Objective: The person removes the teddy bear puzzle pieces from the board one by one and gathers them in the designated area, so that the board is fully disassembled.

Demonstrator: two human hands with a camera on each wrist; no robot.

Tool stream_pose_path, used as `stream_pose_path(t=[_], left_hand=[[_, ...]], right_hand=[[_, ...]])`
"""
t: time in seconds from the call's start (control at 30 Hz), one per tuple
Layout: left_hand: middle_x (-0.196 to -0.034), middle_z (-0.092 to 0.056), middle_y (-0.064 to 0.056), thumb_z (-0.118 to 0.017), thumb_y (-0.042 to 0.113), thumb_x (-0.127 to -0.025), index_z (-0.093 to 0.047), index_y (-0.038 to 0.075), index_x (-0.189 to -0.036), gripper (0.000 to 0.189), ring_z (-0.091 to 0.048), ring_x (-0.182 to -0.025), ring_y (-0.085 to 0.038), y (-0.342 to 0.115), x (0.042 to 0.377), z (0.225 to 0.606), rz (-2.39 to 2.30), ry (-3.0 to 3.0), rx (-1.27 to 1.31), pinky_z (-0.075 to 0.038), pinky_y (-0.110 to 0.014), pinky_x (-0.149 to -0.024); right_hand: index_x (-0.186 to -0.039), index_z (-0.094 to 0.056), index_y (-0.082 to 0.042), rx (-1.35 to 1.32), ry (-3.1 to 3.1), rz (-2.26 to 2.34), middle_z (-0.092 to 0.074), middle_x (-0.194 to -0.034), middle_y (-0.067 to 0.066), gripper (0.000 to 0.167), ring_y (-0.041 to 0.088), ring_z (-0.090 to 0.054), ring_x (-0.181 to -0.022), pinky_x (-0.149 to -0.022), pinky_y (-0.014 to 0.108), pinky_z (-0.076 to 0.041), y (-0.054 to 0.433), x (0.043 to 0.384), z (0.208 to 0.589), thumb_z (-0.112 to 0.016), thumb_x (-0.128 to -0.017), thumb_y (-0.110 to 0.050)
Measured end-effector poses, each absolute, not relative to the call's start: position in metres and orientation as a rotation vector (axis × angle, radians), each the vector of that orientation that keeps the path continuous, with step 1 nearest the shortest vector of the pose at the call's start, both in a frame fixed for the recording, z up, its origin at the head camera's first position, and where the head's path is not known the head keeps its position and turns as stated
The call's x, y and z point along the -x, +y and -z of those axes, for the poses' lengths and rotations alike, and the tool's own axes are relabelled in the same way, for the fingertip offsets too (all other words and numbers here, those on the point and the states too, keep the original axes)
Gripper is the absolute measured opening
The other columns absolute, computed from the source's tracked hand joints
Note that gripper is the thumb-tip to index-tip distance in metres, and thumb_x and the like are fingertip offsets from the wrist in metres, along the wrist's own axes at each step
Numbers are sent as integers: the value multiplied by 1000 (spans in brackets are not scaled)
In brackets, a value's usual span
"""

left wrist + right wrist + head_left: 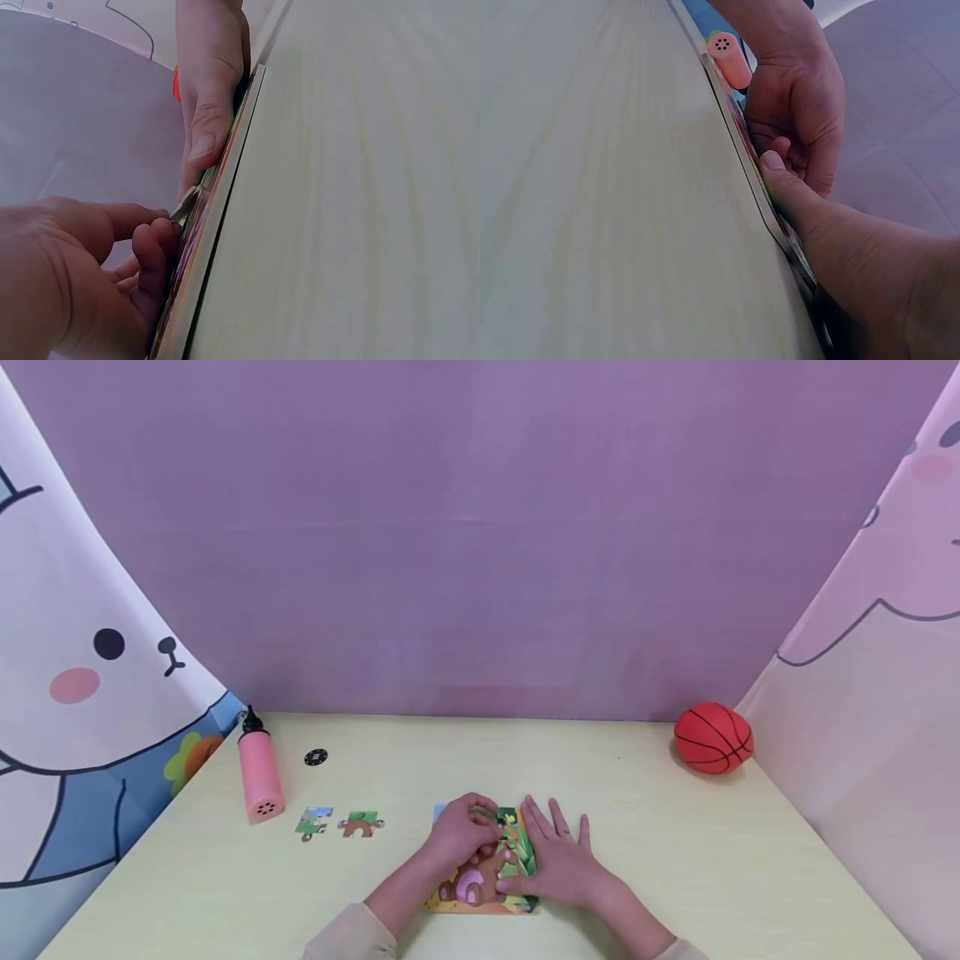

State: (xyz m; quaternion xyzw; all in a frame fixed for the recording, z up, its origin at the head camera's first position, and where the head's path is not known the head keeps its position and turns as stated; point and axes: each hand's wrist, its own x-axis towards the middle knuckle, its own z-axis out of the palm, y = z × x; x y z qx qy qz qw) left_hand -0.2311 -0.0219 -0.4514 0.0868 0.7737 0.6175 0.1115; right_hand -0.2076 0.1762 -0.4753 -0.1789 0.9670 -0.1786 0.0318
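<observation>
Your jigsaw board [480, 893] lies flat on the pale table [675, 860] at the lower centre of the head view, and both hands are on it. It looks thin, flat and stiff, likely card or thin wood, so expect it to be light and to slide easily on the smooth top unless you keep it pinned. In the wrist views it shows only as a slim edge, so take it by the rim or press it from above.

Your left hand [461, 835] has its fingers curled, pinching a small green piece [486, 814] at the board's upper part; such a piece probably bends if forced, so grip it by its edges and seat it gently. Your right hand [558, 860] lies with straight, spread fingers pressing flat on the board's right side, thumb along the picture.

The board shows a brown animal, a pink shape, green leaves and an orange lower border. Two loose pieces [341, 824] sit to its left, near a pink bottle [258, 777]; an orange ball [712, 737] rests at the far right.
</observation>
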Motion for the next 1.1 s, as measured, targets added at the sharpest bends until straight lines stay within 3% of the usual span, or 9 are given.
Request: stream_pose_path(t=[0.4,0.67,0.87,1.1], left_hand=[[-82,-69,-7,-71,-1,-89,-59,-3,-127,39,-53,-50,-10,-25,234,454,-1815,2255,-270,-43,-19,-43],[-82,-69,-9,-73,3,-90,-58,-2,-129,41,-56,-53,-12,-35,236,453,-1887,2149,-275,-47,-23,-47],[-84,-70,-8,-73,6,-91,-58,-2,-130,43,-61,-61,-15,-42,236,449,-1854,2156,-308,-52,-26,-54],[-89,-71,-7,-73,5,-90,-56,-3,-133,47,-60,-62,-14,-52,237,447,-1837,2191,-321,-50,-25,-54]], right_hand=[[-161,-16,-3,544,2951,595,-13,-168,8,124,43,-4,-152,-107,78,5,175,204,465,-62,-77,-82],[-161,-15,-2,582,2961,597,-13,-168,11,125,45,-3,-151,-106,78,8,176,205,471,-60,-77,-83],[-162,-14,-6,548,2964,574,-10,-169,6,127,40,0,-152,-108,75,10,176,209,476,-57,-74,-88],[-162,-14,-8,526,2975,548,-9,-169,5,129,39,-1,-152,-109,75,8,176,210,479,-53,-72,-91]])
